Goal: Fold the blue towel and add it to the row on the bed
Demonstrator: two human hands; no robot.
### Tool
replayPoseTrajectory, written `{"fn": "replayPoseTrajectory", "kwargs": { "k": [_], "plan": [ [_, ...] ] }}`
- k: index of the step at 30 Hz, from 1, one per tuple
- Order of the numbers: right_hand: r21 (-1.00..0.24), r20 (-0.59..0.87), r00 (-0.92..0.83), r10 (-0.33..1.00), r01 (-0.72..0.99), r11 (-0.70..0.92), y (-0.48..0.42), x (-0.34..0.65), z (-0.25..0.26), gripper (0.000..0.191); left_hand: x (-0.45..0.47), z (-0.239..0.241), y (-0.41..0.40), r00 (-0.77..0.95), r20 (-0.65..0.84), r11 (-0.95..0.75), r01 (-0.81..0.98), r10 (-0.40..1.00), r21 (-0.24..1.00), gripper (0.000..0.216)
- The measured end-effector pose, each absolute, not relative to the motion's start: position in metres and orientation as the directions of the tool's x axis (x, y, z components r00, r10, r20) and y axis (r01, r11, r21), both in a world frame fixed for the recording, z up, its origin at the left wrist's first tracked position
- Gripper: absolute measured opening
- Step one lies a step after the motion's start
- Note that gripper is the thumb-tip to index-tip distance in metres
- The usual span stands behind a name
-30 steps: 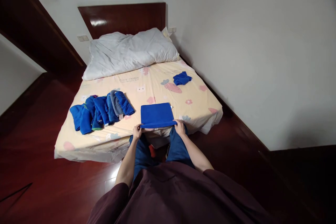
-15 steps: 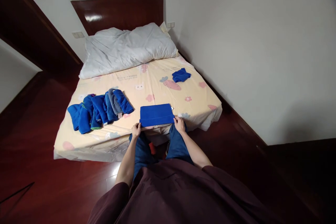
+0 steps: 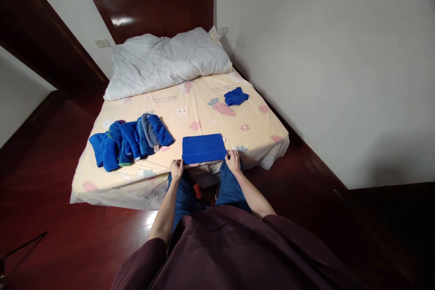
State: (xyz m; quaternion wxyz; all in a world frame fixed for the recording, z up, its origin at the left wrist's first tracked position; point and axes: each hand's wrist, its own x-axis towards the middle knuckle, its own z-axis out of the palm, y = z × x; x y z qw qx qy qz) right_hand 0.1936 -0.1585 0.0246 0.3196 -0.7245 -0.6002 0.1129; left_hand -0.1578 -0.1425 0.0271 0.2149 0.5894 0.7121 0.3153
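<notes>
Fingers (image 3: 176,166) of your left hand (image 3: 177,170) pinch the near left corner of the folded blue cloth (image 3: 203,148), and those of your right hand (image 3: 233,161) pinch its near right corner, so both hands are clenched on the same piece. That cloth lies flat at the foot edge of the bed (image 3: 204,113), right in front of your knees.

You have one bed, covered by a pale yellow sheet with cartoon prints, and one dark wooden headboard (image 3: 156,13) behind it. One large white pillow or bunched duvet (image 3: 166,61) fills the head end. To your left on the sheet sits one overlapping row of blue cloths (image 3: 131,141); roughly six or seven pieces, one of them grey, though you cannot count them exactly where they overlap. Well apart, near the wall side, lies one small crumpled blue cloth (image 3: 236,97). Two wall switch plates (image 3: 102,43) flank the headboard.
</notes>
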Motion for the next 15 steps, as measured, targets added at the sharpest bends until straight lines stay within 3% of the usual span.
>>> {"fn": "replayPoseTrajectory", "kwargs": {
  "k": [3,7,10,15],
  "plan": [
    [-0.473,0.29,0.065,0.955,0.877,0.084,-0.165,0.191,0.031,0.044,-0.157,0.033,-0.14,-0.084,0.185,-0.059,0.752,0.979,0.656,0.037],
    [-0.392,0.251,-0.153,0.956,0.887,0.245,-0.166,0.188,0.033,0.049,-0.153,0.035,-0.135,0.294,0.23,-0.373,0.76,0.928,0.532,0.048],
    [-0.387,0.227,-0.15,0.962,0.893,0.23,-0.163,0.188,0.03,0.056,-0.149,0.029,-0.13,0.378,0.147,-0.4,0.782,0.914,0.478,0.062],
    [-0.425,0.184,-0.083,0.979,0.892,0.155,-0.158,0.189,0.025,0.061,-0.146,0.025,-0.124,0.35,0.094,-0.354,0.823,0.932,0.444,0.068]
  ]
}}
